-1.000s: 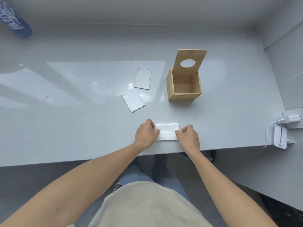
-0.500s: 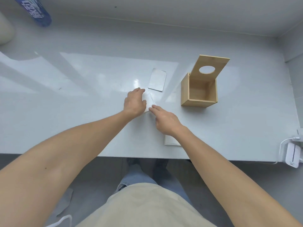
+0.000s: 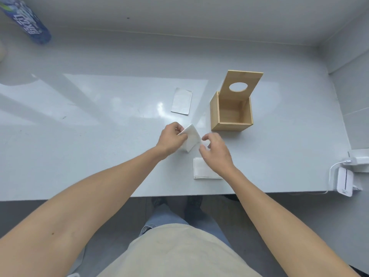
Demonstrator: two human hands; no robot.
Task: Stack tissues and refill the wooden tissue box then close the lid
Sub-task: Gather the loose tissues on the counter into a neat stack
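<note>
My left hand (image 3: pixel 170 137) pinches a folded white tissue (image 3: pixel 191 137), lifted off the grey counter (image 3: pixel 79 136) and tilted. My right hand (image 3: pixel 216 150) hovers just right of it with fingers curled and apart, holding nothing. A small stack of folded tissues (image 3: pixel 201 169) lies near the counter's front edge, partly under my right wrist. Another folded tissue (image 3: pixel 181 101) lies flat farther back. The wooden tissue box (image 3: pixel 231 114) stands to the right, empty inside, its lid (image 3: pixel 242 84) with a round hole raised upright at the back.
A blue bottle (image 3: pixel 28 23) lies at the far left back. A white charger and cable (image 3: pixel 344 180) sit at the counter's right front corner. Walls close the back and right side. My legs show below the front edge.
Both hands left the stack near the front edge and reached to the tissue left of the box. My left hand has picked it up off the counter.
</note>
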